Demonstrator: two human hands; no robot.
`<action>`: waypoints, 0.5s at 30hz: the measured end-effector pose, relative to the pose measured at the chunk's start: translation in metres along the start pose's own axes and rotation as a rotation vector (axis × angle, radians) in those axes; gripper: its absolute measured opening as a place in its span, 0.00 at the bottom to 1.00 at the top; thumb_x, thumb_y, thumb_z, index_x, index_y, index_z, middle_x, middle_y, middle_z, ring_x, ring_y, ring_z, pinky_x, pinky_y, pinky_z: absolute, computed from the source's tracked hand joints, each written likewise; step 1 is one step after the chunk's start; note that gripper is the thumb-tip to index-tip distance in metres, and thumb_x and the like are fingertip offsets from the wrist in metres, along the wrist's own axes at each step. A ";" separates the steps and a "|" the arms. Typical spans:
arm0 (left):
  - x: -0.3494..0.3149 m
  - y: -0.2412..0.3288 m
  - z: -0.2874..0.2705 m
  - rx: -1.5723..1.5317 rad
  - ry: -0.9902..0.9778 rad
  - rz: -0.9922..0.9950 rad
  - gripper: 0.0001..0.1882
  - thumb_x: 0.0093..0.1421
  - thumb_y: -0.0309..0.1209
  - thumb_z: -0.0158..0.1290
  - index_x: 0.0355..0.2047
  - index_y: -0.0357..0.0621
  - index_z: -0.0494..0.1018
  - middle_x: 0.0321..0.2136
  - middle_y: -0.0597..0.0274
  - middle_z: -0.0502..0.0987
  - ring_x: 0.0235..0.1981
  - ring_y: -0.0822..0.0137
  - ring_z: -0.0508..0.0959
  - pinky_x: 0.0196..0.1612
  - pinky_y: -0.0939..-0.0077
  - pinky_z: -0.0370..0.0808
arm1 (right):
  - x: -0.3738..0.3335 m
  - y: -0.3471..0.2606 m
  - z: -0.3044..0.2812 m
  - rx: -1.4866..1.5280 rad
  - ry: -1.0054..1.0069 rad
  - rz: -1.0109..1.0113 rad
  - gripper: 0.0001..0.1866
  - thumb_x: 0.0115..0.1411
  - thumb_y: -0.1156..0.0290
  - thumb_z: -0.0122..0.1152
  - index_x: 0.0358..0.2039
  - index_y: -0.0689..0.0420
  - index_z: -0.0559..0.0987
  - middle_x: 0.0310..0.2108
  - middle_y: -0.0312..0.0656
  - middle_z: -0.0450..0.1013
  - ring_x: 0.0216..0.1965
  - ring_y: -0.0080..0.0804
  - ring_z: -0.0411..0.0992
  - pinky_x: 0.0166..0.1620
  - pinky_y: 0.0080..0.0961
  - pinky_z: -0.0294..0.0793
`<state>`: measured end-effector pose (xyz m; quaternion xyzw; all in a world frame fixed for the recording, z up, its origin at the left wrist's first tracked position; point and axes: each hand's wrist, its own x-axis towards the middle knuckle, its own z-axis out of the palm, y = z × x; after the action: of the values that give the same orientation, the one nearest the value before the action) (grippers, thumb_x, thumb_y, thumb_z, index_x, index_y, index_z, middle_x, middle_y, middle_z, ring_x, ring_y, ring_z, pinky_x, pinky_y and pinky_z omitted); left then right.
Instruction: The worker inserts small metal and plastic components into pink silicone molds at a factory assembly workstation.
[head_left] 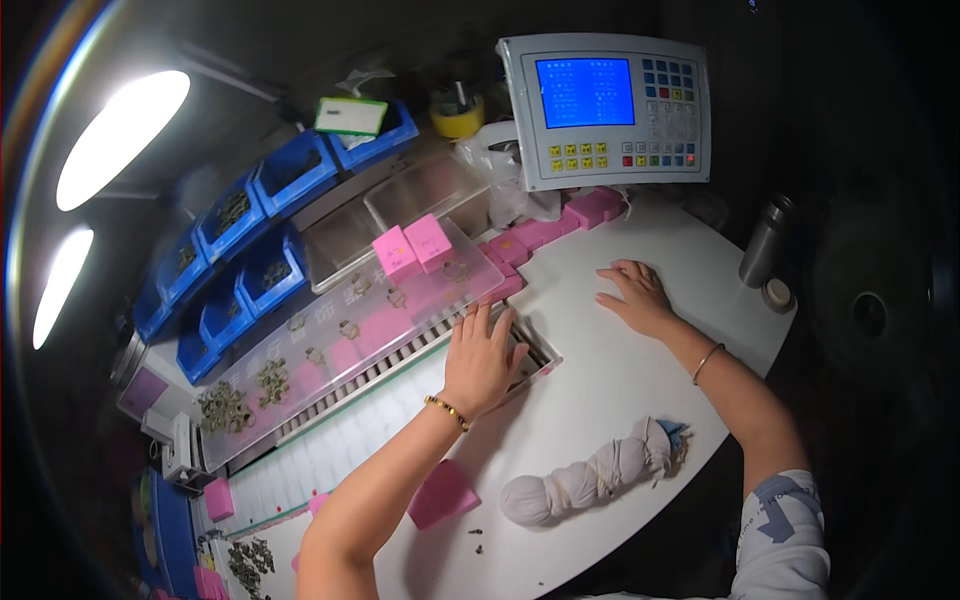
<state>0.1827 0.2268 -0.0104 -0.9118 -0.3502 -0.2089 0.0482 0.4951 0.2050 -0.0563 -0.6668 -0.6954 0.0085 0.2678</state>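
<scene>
Two bare hands reach across a white worktop (640, 370). The left hand (478, 358) is at the far right end of a long clear plastic panel (425, 308), fingers nearly straight and pointing away, thumb spread to the right; its underside is hidden, so I cannot tell whether it presses, touches or holds anything. The right hand (635, 293) is well apart on the right, palm down, fingers loosely spread and pointing left, with nothing visible in its grasp.

The panel's long axis slants from near left to far right, its far right end just beside the left hand. Rings (349, 328) dot it in a loose line (more are heaped at its left end), and two pink blocks (430, 240) stand toward its far right. A slotted strip (370, 372) runs parallel along its near edge.

Nearer, right of the left forearm, lies a bundled pale cloth roll (590, 485), its blue-tipped end pointing right and slightly away.
</scene>
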 end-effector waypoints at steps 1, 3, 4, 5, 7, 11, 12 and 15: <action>0.013 -0.002 0.009 0.006 0.032 -0.006 0.26 0.63 0.41 0.51 0.59 0.44 0.64 0.60 0.38 0.61 0.60 0.41 0.62 0.61 0.51 0.60 | 0.009 0.004 0.006 -0.021 0.016 0.027 0.26 0.59 0.53 0.58 0.55 0.49 0.72 0.57 0.43 0.60 0.61 0.43 0.56 0.63 0.38 0.53; 0.038 -0.007 0.024 0.010 -0.015 -0.055 0.25 0.63 0.40 0.50 0.59 0.48 0.64 0.60 0.40 0.63 0.61 0.41 0.62 0.61 0.51 0.60 | 0.024 0.008 0.014 -0.049 0.034 0.060 0.26 0.60 0.51 0.57 0.56 0.48 0.71 0.57 0.44 0.60 0.61 0.43 0.56 0.63 0.39 0.52; 0.048 -0.010 0.032 0.019 -0.061 -0.111 0.24 0.64 0.40 0.50 0.60 0.52 0.65 0.59 0.42 0.64 0.61 0.42 0.62 0.61 0.52 0.60 | 0.032 0.009 0.018 -0.055 0.064 0.116 0.26 0.60 0.51 0.57 0.56 0.48 0.71 0.58 0.44 0.59 0.61 0.42 0.56 0.63 0.39 0.52; 0.057 -0.010 0.037 0.025 0.019 -0.103 0.20 0.63 0.39 0.50 0.56 0.56 0.69 0.56 0.45 0.67 0.55 0.43 0.67 0.57 0.51 0.64 | 0.037 0.010 0.020 -0.064 0.092 0.170 0.26 0.60 0.51 0.56 0.56 0.48 0.71 0.58 0.44 0.59 0.61 0.42 0.56 0.63 0.40 0.52; 0.073 -0.016 0.040 0.035 0.002 -0.093 0.18 0.62 0.38 0.51 0.52 0.54 0.71 0.53 0.45 0.69 0.52 0.44 0.69 0.54 0.51 0.65 | 0.051 0.014 0.020 -0.079 0.086 0.150 0.26 0.60 0.52 0.57 0.56 0.48 0.71 0.57 0.45 0.59 0.60 0.44 0.56 0.63 0.41 0.53; 0.083 -0.030 0.049 0.070 0.080 -0.085 0.10 0.57 0.33 0.54 0.38 0.47 0.74 0.40 0.49 0.71 0.41 0.48 0.70 0.43 0.52 0.69 | 0.073 0.021 0.024 -0.127 0.081 0.096 0.24 0.61 0.53 0.56 0.55 0.48 0.71 0.56 0.42 0.61 0.59 0.44 0.58 0.62 0.41 0.55; 0.084 -0.032 0.051 0.103 0.088 -0.105 0.09 0.56 0.33 0.55 0.37 0.45 0.74 0.38 0.49 0.71 0.41 0.49 0.70 0.42 0.53 0.69 | 0.078 0.027 0.028 -0.127 0.073 0.100 0.24 0.61 0.53 0.56 0.55 0.48 0.71 0.56 0.42 0.61 0.59 0.44 0.58 0.62 0.41 0.55; 0.082 -0.033 0.054 0.213 0.118 -0.089 0.11 0.52 0.32 0.58 0.33 0.42 0.72 0.35 0.51 0.69 0.40 0.50 0.70 0.40 0.54 0.69 | 0.092 0.038 0.035 -0.132 0.068 0.118 0.23 0.61 0.53 0.55 0.55 0.47 0.72 0.54 0.39 0.63 0.59 0.41 0.58 0.61 0.41 0.55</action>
<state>0.2343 0.3152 -0.0276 -0.8713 -0.4071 -0.2256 0.1557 0.5197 0.3069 -0.0672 -0.7225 -0.6447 -0.0442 0.2458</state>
